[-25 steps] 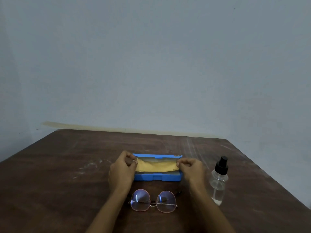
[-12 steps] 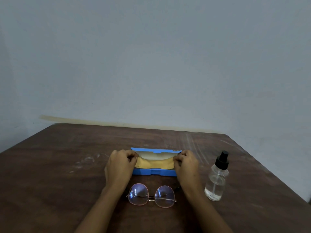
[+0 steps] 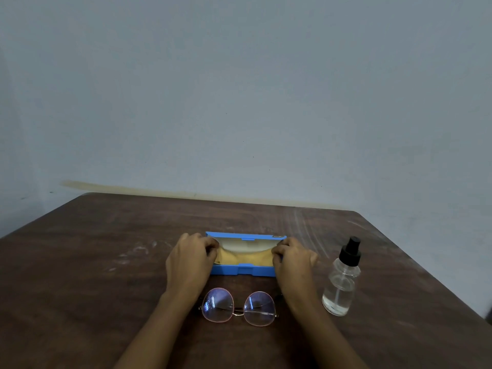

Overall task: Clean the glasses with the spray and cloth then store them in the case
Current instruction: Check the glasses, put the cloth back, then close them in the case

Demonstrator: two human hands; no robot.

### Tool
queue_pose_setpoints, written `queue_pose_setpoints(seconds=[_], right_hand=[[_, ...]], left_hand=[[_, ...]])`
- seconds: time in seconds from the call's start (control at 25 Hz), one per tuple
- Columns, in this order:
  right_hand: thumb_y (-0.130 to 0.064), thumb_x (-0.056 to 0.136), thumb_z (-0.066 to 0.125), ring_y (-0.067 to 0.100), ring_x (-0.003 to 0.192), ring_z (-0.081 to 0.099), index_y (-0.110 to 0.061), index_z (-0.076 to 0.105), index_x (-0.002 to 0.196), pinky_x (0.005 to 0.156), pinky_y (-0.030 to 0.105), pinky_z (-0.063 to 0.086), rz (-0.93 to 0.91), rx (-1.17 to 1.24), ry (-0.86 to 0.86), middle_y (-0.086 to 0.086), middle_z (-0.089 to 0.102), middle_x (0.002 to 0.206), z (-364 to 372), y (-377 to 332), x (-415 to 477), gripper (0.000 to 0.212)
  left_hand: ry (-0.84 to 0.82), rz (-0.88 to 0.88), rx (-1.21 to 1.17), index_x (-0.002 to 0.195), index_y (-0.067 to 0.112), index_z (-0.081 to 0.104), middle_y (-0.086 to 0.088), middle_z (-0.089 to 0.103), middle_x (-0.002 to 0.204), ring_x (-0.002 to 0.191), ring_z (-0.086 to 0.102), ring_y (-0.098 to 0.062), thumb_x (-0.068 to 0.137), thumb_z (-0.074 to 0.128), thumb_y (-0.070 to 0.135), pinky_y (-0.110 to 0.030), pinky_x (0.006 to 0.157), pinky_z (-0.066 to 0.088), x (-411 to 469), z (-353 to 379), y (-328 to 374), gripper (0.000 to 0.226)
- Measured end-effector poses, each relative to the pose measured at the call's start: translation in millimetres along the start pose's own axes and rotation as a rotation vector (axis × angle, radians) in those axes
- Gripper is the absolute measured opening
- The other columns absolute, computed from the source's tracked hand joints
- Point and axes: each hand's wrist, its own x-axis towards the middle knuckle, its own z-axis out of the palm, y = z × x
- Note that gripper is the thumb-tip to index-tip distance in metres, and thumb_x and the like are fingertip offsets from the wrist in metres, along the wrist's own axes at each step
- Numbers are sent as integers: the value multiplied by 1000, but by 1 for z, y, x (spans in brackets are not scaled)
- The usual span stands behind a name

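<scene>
An open blue glasses case [image 3: 243,270] lies in the middle of the brown table, its pale lid lining facing me. A yellow cloth [image 3: 243,258] is stretched across the inside of the case. My left hand [image 3: 190,259] pinches the cloth's left end and my right hand [image 3: 292,258] pinches its right end, both at the case's ends. Round glasses with a thin pink frame [image 3: 238,306] lie folded on the table just in front of the case, between my forearms. A clear spray bottle with a black nozzle [image 3: 342,278] stands upright to the right of my right hand.
The dark wooden table [image 3: 93,275] has pale scuff marks left of the case and behind it to the right. Its back edge meets a plain grey-blue wall, and its right edge slants close past the bottle.
The cloth was held raised above the case; both hands have lowered it and it now sags inside the case. My head has shifted a little, so everything sits lower in view.
</scene>
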Motion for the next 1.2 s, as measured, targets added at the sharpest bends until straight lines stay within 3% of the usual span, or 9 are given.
queue_pose_setpoints(seconds=[0.16, 0.32, 0.4, 0.68, 0.92, 1.0, 1.2], right_hand=[[-11, 93, 41, 19, 115, 43, -17, 67, 103, 68, 21, 7, -32, -61, -47, -4, 53, 120, -1, -1, 2, 28], [-11, 93, 40, 15, 114, 45, -16, 65, 107, 95, 26, 17, -59, -93, -102, -3, 52, 124, -6, -4, 2, 29], [-12, 94, 39, 13, 115, 44, -15, 64, 110, 101, 28, 19, -71, -111, -118, -3, 51, 127, -9, -6, 1, 30], [-13, 93, 42, 13, 117, 43, -16, 63, 110, 105, 30, 18, -31, -84, -115, -2, 49, 127, -12, -10, 0, 28], [-17, 93, 39, 16, 118, 38, -28, 58, 114, 87, 30, 8, 1, 1, -45, -3, 66, 107, -12, -11, -6, 30], [-22, 94, 36, 17, 126, 30, -30, 53, 118, 91, 34, 3, -4, -21, -83, 0, 67, 106, -10, -10, -7, 30], [-19, 93, 33, 22, 136, 20, -23, 41, 128, 108, 44, 2, 1, -81, -116, 9, 64, 111, -10, -7, -9, 36]], left_hand=[[-14, 13, 15, 105, 32, 64, 7, 63, 105, 102, 49, -12, 88, 52, 29, -26, 73, 41, 1, 0, 0, 22], [-42, 51, 39, 108, 32, 64, 6, 60, 103, 101, 47, -12, 89, 50, 28, -23, 70, 36, 2, 0, -1, 23], [-41, 64, 46, 110, 32, 63, 5, 59, 103, 100, 46, -11, 90, 48, 28, -23, 69, 34, 1, -1, 1, 25], [-41, 84, 55, 109, 34, 63, 5, 55, 102, 95, 39, -7, 90, 47, 33, -22, 68, 33, -1, -1, 0, 24], [-17, 54, 58, 92, 26, 67, 7, 44, 91, 85, 40, -11, 85, 45, 36, -24, 66, 34, 2, 4, -4, 25], [-9, 47, 66, 87, 17, 64, 5, 46, 92, 84, 40, -11, 84, 47, 37, -26, 69, 33, 2, 3, -4, 26], [-21, 114, 169, 92, 19, 69, 4, 49, 104, 91, 36, -9, 88, 42, 45, -26, 77, 29, 1, -1, -5, 37]])
